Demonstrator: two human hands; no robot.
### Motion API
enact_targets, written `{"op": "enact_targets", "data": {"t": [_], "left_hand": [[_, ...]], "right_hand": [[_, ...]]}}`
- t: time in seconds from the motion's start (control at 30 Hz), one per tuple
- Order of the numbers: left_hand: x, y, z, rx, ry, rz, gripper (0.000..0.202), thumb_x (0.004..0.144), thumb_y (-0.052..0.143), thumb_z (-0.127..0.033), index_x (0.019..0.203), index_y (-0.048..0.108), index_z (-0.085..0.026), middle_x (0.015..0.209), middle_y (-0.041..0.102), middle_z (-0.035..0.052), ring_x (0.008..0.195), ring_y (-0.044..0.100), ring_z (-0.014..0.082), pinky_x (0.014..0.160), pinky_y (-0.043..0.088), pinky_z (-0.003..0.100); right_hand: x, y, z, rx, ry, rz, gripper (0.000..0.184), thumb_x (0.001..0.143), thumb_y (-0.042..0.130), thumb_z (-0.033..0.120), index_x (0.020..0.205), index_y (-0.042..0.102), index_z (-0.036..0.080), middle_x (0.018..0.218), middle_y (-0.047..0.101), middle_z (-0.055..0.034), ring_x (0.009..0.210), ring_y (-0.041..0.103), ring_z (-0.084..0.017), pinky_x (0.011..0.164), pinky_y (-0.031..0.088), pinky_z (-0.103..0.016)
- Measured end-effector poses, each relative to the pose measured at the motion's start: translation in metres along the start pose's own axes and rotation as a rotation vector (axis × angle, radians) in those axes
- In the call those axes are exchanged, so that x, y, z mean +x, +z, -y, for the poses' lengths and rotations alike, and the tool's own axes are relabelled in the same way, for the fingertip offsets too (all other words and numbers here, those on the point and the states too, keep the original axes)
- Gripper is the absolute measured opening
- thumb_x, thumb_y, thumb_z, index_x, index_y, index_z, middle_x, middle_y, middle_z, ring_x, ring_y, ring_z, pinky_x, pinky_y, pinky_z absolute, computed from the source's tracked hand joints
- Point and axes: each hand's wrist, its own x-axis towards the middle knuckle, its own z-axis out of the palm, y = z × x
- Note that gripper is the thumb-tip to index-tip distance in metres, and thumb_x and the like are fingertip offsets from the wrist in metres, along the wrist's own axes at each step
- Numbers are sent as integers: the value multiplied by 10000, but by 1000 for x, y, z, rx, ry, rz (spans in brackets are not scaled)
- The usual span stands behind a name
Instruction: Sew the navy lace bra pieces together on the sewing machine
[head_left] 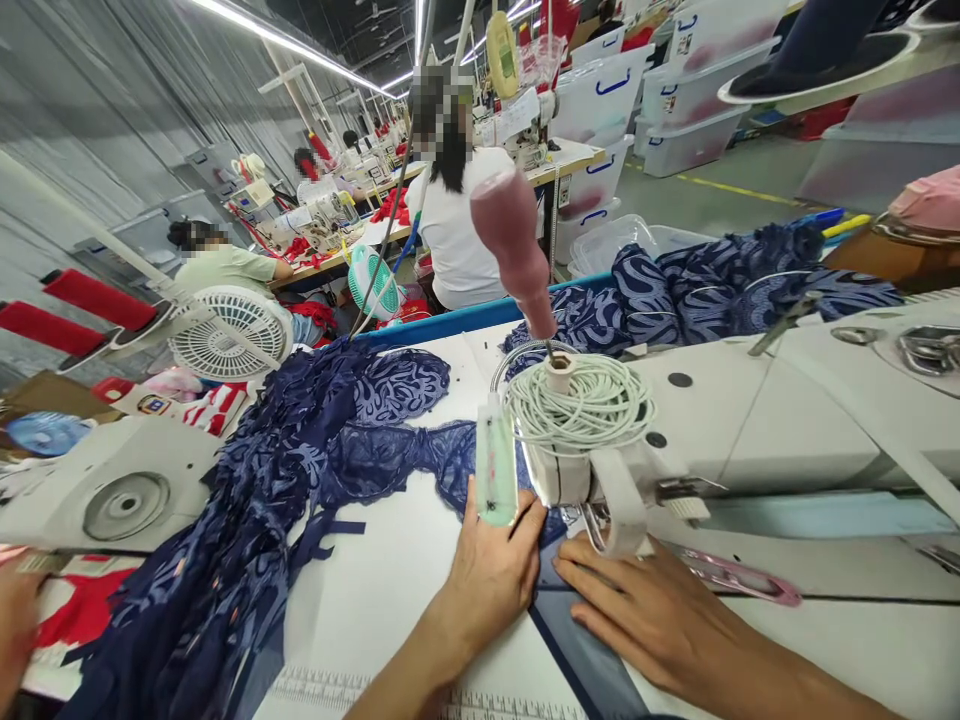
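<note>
My left hand (491,570) lies on navy lace fabric (390,450) right in front of the sewing machine head (750,420), fingers curled and pressing the cloth near the needle area. My right hand (645,605) rests flat on a strip of plain navy cloth (577,640) just right of it, fingers stretched toward the presser foot. A pale green light bar (496,470) hangs in front of the needle and hides it.
A heap of navy lace pieces (225,570) covers the table's left side. More blue lace (690,290) is piled behind the machine. A white fan (225,335) stands at the left. Other workers sit at machines farther back. Pink tweezers (739,578) lie on the machine bed.
</note>
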Motion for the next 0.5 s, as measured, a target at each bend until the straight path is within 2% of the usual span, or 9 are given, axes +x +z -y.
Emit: {"op": "enact_targets", "data": {"t": [0.13, 0.23, 0.3, 0.4, 0.5], "left_hand": [[2, -1, 7, -24, -4, -8, 306, 912, 456, -75, 1139, 606, -215, 1123, 642, 89, 1100, 591, 237, 1038, 433, 579], [5, -1, 10, -3, -17, -37, 290, 922, 483, -93, 1143, 616, -227, 1105, 645, 82, 1081, 602, 231, 1049, 426, 579], [7, 0, 11, 7, -26, -48, 298, 928, 484, -98, 1157, 618, -233, 1112, 648, 81, 1084, 606, 231, 1053, 427, 578], [10, -1, 11, 13, -37, -40, 332, 935, 467, -104, 1202, 613, -237, 1180, 643, 93, 1135, 596, 238, 1061, 426, 582], [7, -6, 13, 41, -56, -12, 377, 931, 479, -122, 1269, 594, -246, 1266, 627, 105, 1202, 572, 247, 1093, 395, 595]], "right_hand": [[-7, 10, 0, 16, 31, -13, 351, 1061, 324, 276, 1129, 660, 203, 1070, 734, -43, 881, 647, -182, 1004, 321, -407], [-8, 14, 0, 2, 31, -3, 353, 1059, 329, 288, 1180, 646, 187, 1112, 721, -70, 885, 648, -190, 975, 354, -411], [-5, 12, -1, 13, 17, 17, 340, 1054, 342, 282, 1175, 645, 185, 1106, 719, -71, 866, 645, -184, 932, 385, -395], [-1, 4, -3, 41, 0, 33, 319, 1029, 348, 194, 1069, 663, 218, 1039, 724, -45, 858, 638, -187, 893, 409, -400], [-12, -5, -12, -69, -3, 66, 310, 974, 403, 147, 1113, 667, 231, 1032, 717, -74, 884, 638, -236, 870, 429, -453]]}}
